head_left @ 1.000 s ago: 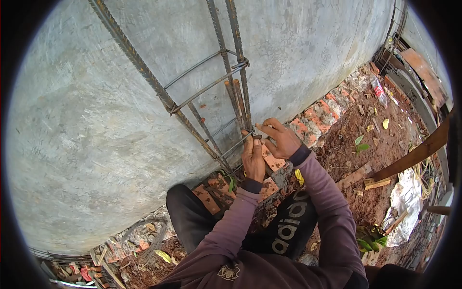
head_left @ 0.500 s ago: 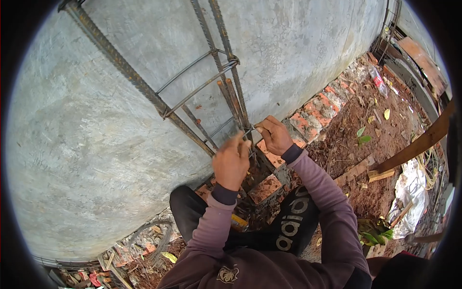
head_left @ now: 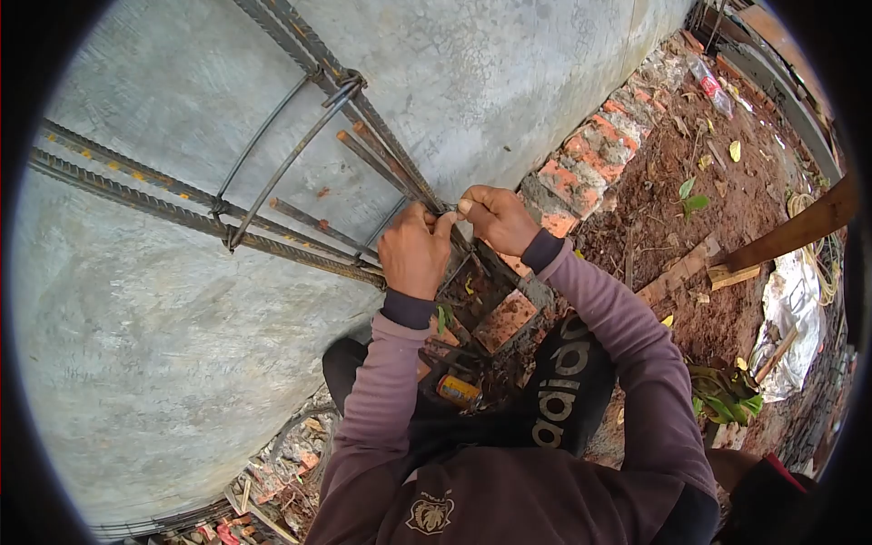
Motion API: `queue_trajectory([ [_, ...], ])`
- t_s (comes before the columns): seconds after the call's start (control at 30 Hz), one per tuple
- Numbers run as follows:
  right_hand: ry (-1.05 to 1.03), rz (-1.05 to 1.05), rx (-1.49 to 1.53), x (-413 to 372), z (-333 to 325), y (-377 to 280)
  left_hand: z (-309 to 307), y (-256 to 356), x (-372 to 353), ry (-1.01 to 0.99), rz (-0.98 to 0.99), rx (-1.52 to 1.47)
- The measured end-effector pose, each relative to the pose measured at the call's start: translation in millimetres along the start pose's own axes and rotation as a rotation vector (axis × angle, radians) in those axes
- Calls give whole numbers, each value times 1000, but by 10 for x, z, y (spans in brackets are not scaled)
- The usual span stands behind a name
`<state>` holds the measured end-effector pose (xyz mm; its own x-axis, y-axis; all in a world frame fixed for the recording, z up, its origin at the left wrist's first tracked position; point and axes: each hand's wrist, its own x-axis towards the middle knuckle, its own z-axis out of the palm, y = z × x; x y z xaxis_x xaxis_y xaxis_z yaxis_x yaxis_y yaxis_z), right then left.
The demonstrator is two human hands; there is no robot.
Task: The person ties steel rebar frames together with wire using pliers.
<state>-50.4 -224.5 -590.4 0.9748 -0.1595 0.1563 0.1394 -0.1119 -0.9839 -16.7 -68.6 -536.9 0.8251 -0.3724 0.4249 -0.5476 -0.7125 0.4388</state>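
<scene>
My left hand [head_left: 414,252] is closed in a pinch against the reinforcing bars [head_left: 400,165], near their lower end. What lies between its fingertips is hidden. My right hand [head_left: 501,221] meets it from the other side, thumb and forefinger pinched on a short piece of thin tie wire [head_left: 459,210] beside the bars. The bars form a steel cage, tilted in view, with a bent stirrup [head_left: 292,156] joining its sides. Shorter rusty rods [head_left: 365,156] stand inside the cage, close to my hands.
A grey plastered wall [head_left: 182,345] rises behind the cage. Bricks [head_left: 505,322] surround its foot, and a brick course [head_left: 590,162] follows the wall. Between my legs lies a yellow can [head_left: 459,391]. A wooden plank [head_left: 795,227] slants over the soil at right.
The view has shifted, and the cage appears more tilted to the left. My left hand, blurred before, is now sharp, with its fingertips close against those of my right hand.
</scene>
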Motion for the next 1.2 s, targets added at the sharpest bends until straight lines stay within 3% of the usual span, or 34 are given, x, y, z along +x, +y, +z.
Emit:
queue_trajectory([
  [0.1, -103, 281, 310, -92, -27, -139, 50, -76, -48, 57, 29, -77],
  [0.13, -97, 314, 240, -102, -91, -149, 57, -71, -44, 66, 13, -63],
  [0.27, 39, -449, -459, -206, -158, 51, 67, -21, -44, 88, -54, -79],
  [0.4, -168, -485, -971, -347, -301, -364, 72, -51, -43, 87, -80, -148],
  [0.5, -367, -749, -1235, -99, -383, -694, 50, -24, -50, 47, -121, -128],
  [0.63, -479, -861, -922, 410, -418, -819, 66, -65, -44, 67, -105, -172],
  [0.67, -388, -774, -650, 514, -396, -653, 75, -62, -52, 92, -95, -194],
  [0.8, -239, -91, -419, 478, -376, -31, 33, -72, -34, 45, -112, -224],
  [0.9, -309, 87, -140, -12, -437, -160, 77, -111, -12, 58, -77, -218],
  [0.97, -268, 387, -80, -56, -624, -377, 125, -167, -31, 101, 3, -190],
  [1.03, 16, 104, 128, -126, -692, 100, 116, -181, -32, 103, 28, -201],
  [1.13, 371, 651, 105, -417, -299, 449, 122, -212, -18, 24, 1, -201],
  [1.2, -380, 530, -186, -809, 227, 575, 101, -188, -19, 10, -8, -208],
])
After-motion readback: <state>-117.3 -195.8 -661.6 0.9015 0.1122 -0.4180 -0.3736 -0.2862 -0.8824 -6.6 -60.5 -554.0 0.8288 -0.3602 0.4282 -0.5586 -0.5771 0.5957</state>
